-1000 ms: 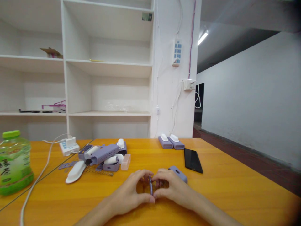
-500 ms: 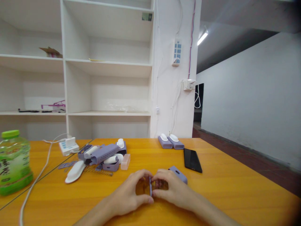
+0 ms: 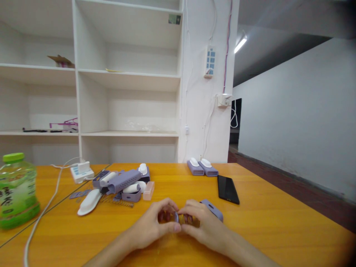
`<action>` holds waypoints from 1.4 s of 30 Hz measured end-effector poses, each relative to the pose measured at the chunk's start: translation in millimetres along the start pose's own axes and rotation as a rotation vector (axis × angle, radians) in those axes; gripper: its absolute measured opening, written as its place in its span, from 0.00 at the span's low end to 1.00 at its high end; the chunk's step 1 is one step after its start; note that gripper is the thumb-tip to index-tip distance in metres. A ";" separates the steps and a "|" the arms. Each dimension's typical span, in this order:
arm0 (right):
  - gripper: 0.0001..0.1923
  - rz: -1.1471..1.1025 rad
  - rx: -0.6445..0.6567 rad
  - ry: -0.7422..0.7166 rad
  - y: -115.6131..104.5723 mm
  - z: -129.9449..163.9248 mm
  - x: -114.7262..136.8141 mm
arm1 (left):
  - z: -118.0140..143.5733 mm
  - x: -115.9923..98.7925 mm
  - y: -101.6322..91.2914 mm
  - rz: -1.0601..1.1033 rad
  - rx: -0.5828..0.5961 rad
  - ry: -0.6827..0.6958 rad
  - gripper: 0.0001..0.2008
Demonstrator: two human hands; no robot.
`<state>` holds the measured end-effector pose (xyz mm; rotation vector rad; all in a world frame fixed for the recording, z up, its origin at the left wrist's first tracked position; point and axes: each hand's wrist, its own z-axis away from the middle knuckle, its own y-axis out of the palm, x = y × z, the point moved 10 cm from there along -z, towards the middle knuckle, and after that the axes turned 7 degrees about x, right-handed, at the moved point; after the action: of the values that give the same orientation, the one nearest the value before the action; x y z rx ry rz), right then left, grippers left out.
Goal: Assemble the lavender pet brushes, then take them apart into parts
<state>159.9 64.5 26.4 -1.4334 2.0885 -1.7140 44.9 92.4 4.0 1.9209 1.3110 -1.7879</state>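
A small, thin purple plastic piece (image 3: pixel 177 217) stands on edge between my two hands, just above the wooden table (image 3: pixel 178 256). My left hand (image 3: pixel 151 226) is curled, with thumb and fingers closed on it from the left. From the right, the fingertips of my right hand (image 3: pixel 205 224) pinch the same piece. Much of it is hidden by my fingers, so its exact kind cannot be made out. Just behind my right hand lies a purple plastic casing (image 3: pixel 213 208) with a dark slot, partly covered by that hand.
At the left lies a pile of purple casings (image 3: pixel 125 180), white parts and springs (image 3: pixel 124 203), beside a clear box (image 3: pixel 148 190). A phone (image 3: pixel 228 189) is at right, two purple-and-white units (image 3: pixel 203 168) behind. A green-capped bottle (image 3: pixel 16 193) and white cable (image 3: pixel 41 215) stand far left.
The piece between my fingers has turned and now looks shorter and tilted. My left fingers have closed in a little around it. The things on the table have stayed put.
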 end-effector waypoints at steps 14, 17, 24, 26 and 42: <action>0.05 0.237 -0.102 -0.220 -1.8 5.6 27.3 | 1.5 3.8 3.7 0.247 0.097 -0.221 0.18; 0.05 0.315 -0.150 -0.300 -4.2 9.1 39.2 | 4.6 7.8 7.0 0.321 0.112 -0.291 0.18; 0.09 0.412 -0.192 -0.388 -4.2 14.6 54.1 | 16.9 10.8 20.3 0.474 0.193 -0.459 0.23; 0.09 0.438 -0.177 -0.388 -2.0 15.5 54.8 | 19.6 14.8 23.8 0.482 0.210 -0.506 0.28; 0.11 0.739 -0.176 -0.562 6.1 24.2 80.5 | 22.4 53.5 38.2 0.611 0.243 -0.716 0.31</action>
<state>125.4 -8.7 50.2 -0.8407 2.0676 -0.7640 49.2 79.3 -64.0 1.3224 0.2471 -2.0281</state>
